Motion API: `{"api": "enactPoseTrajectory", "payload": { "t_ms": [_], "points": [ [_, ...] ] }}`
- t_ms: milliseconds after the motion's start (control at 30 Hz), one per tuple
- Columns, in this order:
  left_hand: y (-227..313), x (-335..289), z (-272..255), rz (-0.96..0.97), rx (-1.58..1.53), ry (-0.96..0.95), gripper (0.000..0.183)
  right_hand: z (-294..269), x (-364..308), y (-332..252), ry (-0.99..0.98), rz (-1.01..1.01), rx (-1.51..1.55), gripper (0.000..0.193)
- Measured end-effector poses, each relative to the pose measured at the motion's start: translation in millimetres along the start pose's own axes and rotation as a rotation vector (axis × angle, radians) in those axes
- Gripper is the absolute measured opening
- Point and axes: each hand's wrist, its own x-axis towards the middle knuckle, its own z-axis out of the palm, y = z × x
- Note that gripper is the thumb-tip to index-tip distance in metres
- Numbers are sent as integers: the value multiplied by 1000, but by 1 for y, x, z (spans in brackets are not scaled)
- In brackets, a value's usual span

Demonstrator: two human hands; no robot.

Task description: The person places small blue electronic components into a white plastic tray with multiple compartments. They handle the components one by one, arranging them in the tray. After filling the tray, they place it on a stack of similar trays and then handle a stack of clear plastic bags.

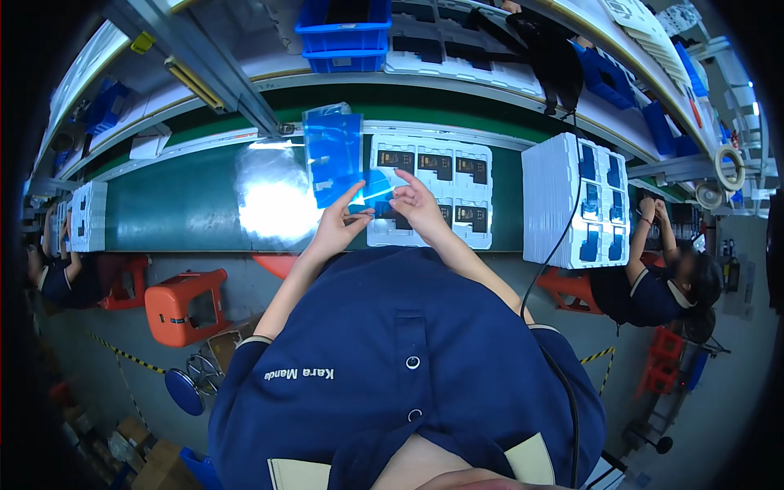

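A small piece of translucent blue film (374,189) stretches between my two hands above the bench. My left hand (336,224) grips its left side, the index finger extended along it and the thumb lower down. At the film's right edge my right hand (418,207) pinches with thumb and fingertips. Under and beside my right hand lies a white tray (486,192) holding black rectangular parts (472,167) in two rows; my hand hides part of the lower row. Larger blue film sheets (333,147) lie just beyond my left hand, flat on the bench.
A glossy clear sheet (273,192) lies left of the blue sheets on the green bench (171,200). A tall stack of white trays (563,200) stands to the right, a black cable hanging in front. Blue bins (343,37) sit on the shelf ahead. Co-workers sit at both sides.
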Motion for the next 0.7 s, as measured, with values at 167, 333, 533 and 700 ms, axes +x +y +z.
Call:
{"api": "enactPoseTrajectory", "payload": {
  "t_ms": [167, 333, 533, 700],
  "points": [
    [12, -6, 0, 19, -100, 210, 57, 2, -3, -5, -112, -51, -181, 55],
    [-2, 1, -9, 11, 35, 179, 21, 9, -7, -12, -25, -133, -185, 48],
    [7, 8, -7, -10, 26, 179, 12, -4, -3, -10, -25, -97, -303, 25],
    [5, 14, -8, 21, 171, 212, 27, -5, -7, 1, 7, -12, -200, 18]
  ]
}}
